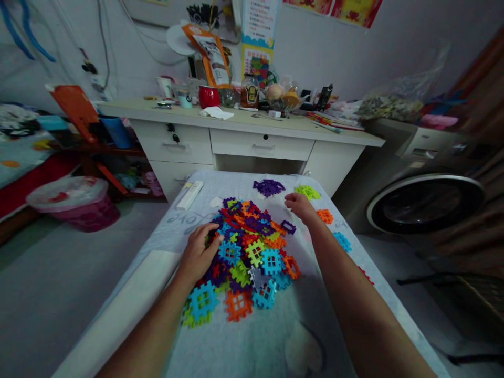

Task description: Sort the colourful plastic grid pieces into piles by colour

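My left hand (201, 251) rests against the left side of a heap of plastic interlocking building pieces (248, 226), thumb apart from the bent fingers. These pieces are square, toothed frames in purple, red, orange, lime, blue and grey. Beyond the heap's right side, my right hand (300, 206) hovers with loosely bent fingers, and no piece shows in it. A small purple pile (268, 187) lies just past its fingertips. Sorted along the right edge are lime pieces (307, 192), orange pieces (325, 216), blue pieces (342, 241) and a red piece (366, 275), partly hidden by my right forearm.
A cloth (252, 346) covers the table. On its left lie a white box (190, 195) and a long pale board (129, 304). Behind stands a cluttered white desk (252, 143). A washing machine (425, 184) is at right, a pink bin (74, 205) at left.
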`<move>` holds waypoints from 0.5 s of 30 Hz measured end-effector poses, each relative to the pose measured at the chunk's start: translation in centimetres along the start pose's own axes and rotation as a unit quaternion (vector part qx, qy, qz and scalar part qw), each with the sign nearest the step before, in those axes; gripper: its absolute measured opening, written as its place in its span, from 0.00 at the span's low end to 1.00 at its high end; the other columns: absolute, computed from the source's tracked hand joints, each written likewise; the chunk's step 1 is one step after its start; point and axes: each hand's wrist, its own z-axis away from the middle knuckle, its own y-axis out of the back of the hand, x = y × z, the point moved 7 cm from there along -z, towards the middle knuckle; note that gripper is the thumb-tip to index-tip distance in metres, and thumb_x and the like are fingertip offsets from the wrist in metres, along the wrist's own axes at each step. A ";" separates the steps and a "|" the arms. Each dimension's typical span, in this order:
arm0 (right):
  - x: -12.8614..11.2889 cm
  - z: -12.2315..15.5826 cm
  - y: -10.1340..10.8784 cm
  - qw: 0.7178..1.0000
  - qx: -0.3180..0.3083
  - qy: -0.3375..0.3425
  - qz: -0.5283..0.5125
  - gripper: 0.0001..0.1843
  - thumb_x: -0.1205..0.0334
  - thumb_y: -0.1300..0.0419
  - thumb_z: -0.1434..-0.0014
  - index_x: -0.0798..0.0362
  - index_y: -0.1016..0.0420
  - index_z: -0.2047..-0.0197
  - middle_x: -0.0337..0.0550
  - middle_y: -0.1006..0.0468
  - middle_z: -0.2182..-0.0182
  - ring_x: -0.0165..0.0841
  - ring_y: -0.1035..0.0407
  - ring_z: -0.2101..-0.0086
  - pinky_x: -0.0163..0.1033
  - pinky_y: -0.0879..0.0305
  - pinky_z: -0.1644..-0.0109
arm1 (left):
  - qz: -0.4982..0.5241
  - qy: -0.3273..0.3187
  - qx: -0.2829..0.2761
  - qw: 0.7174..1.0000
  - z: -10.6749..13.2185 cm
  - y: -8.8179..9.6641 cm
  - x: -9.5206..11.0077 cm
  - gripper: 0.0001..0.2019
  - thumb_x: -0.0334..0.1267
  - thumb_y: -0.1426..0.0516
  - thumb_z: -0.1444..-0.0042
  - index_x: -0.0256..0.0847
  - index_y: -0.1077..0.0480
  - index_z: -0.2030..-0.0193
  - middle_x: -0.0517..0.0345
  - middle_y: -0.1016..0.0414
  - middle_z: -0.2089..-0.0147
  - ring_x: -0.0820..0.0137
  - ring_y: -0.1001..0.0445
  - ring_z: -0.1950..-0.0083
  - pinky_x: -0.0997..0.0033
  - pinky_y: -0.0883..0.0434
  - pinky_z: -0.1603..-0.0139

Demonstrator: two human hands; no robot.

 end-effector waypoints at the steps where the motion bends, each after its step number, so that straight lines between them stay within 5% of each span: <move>1: 0.0 0.6 0.4 0.997 -0.018 0.016 0.080 0.11 0.67 0.40 0.48 0.56 0.23 0.60 0.41 0.23 0.70 0.29 0.32 0.70 0.33 0.37 0.65 | -0.001 0.001 0.000 1.000 0.0 0.0 0.0 0.19 0.51 0.47 0.41 0.44 0.31 0.48 0.52 0.29 0.46 0.59 0.32 0.42 0.54 0.37 0.37; 5: 0.8 2.9 1.0 0.957 -0.102 0.036 0.268 0.11 0.62 0.38 0.46 0.55 0.21 0.59 0.46 0.21 0.64 0.32 0.30 0.66 0.34 0.39 0.64 | -0.003 0.004 0.000 1.000 -0.1 0.1 0.2 0.19 0.52 0.47 0.41 0.44 0.30 0.49 0.52 0.28 0.46 0.59 0.32 0.42 0.55 0.37 0.37; 15: 2.1 5.9 0.1 0.956 -0.146 0.036 0.252 0.15 0.60 0.32 0.51 0.52 0.21 0.58 0.45 0.20 0.64 0.32 0.30 0.68 0.33 0.41 0.67 | 0.003 0.005 -0.006 1.000 0.0 0.0 0.1 0.19 0.51 0.47 0.40 0.43 0.31 0.48 0.50 0.30 0.46 0.59 0.32 0.42 0.53 0.37 0.38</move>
